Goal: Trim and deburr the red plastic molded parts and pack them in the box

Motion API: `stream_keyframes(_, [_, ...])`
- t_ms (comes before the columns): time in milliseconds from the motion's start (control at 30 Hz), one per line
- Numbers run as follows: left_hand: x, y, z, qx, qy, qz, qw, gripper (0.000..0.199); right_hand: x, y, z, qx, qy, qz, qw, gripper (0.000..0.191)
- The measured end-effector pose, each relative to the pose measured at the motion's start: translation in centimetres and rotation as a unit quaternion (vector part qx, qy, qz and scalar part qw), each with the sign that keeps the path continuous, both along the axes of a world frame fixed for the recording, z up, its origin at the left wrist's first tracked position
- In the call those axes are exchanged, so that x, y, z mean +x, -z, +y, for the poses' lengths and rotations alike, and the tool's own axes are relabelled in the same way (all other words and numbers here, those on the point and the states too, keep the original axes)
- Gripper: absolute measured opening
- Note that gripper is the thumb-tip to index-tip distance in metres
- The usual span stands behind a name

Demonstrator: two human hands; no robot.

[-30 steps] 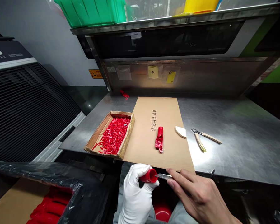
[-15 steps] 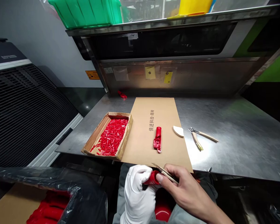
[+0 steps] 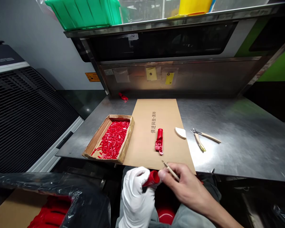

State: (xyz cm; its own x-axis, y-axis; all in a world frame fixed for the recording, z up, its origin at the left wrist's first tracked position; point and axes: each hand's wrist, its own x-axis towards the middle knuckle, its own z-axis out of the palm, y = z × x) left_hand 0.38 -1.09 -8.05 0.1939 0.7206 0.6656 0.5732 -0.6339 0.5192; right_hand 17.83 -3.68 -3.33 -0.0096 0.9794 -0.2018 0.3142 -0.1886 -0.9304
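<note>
My left hand (image 3: 137,196), in a white glove, is closed around a red plastic tubular part (image 3: 153,178) whose round open end faces right. Just beside that end is my bare right hand (image 3: 184,183). Its thumb and fingers grip a slim knife (image 3: 170,171) with a pale handle, its narrow pointed tip aimed up and left. The right thumb is close to the tube's rim; I cannot tell whether they touch. On the cardboard sheet (image 3: 142,126) beyond my hands lies another red plastic part (image 3: 159,141), with a tube at its far end.
A cardboard tray (image 3: 123,152) of small red scraps stands left on the metal table (image 3: 228,117). A white wedge (image 3: 180,133) and cutting pliers (image 3: 205,136) lie to the right. Lower left, a black-lined box (image 3: 90,196) holds red parts. Overhead runs a shelf with a green bin (image 3: 85,14).
My right hand has drawn slightly away from the tube's rim, and the knife has turned so its tip points more upward. My left hand still holds the tube, slightly further left in view.
</note>
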Motion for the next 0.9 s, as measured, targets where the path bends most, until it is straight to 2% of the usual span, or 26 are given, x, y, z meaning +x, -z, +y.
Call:
stream_keyframes(67, [0.1, 0.1, 0.0, 0.016, -0.003, 0.001, 1.000, 0.026, -0.4, -0.2, 0.0, 0.006, -0.034, -0.008, 0.999, 0.035])
stream_keyframes(167, [-0.2, 0.0, -0.1, -0.003, 0.021, 0.027, 0.999, 0.025, -0.2, -0.7, 0.2, 0.015, -0.068, -0.023, 0.997, 0.027])
stream_keyframes(300, [-1.0, -0.7, -0.1, -0.083, 0.140, 0.048, 0.985, 0.035, 0.8, -2.0, 0.3, 0.019, -0.123, -0.041, 0.991, 0.022])
stream_keyframes(367, [-1.1, -1.2, -0.1, -0.158, 0.207, 0.008, 0.966, 0.034, 1.2, -2.6, 0.2, 0.029, -0.139, -0.055, 0.988, 0.021])
stream_keyframes(433, [-1.2, -1.6, 0.1, -0.226, 0.247, -0.044, 0.941, 0.033, 1.6, -2.8, 0.1, 0.044, -0.132, -0.079, 0.987, 0.024])
stream_keyframes(533, [-1.3, -1.5, 0.3, -0.255, 0.235, -0.097, 0.933, 0.033, 2.3, -2.2, -0.5, 0.099, -0.069, -0.141, 0.983, 0.027])
stream_keyframes(633, [-1.6, -1.1, 0.5, -0.243, 0.198, -0.113, 0.943, 0.027, 2.9, -0.7, -1.6, 0.196, -0.012, -0.227, 0.954, 0.018])
stream_keyframes(700, [-1.7, -0.8, 0.6, -0.236, 0.188, -0.117, 0.946, 0.023, 3.0, 0.1, -2.4, 0.257, -0.008, -0.269, 0.928, 0.014])
stream_keyframes(767, [-1.9, -0.6, 0.8, -0.226, 0.187, -0.122, 0.948, 0.022, 2.9, 0.5, -3.0, 0.303, -0.018, -0.296, 0.905, 0.020])
stream_keyframes(900, [-2.0, -0.7, 0.9, -0.206, 0.199, -0.119, 0.951, 0.026, 2.3, 0.2, -3.1, 0.339, -0.042, -0.332, 0.879, 0.027])
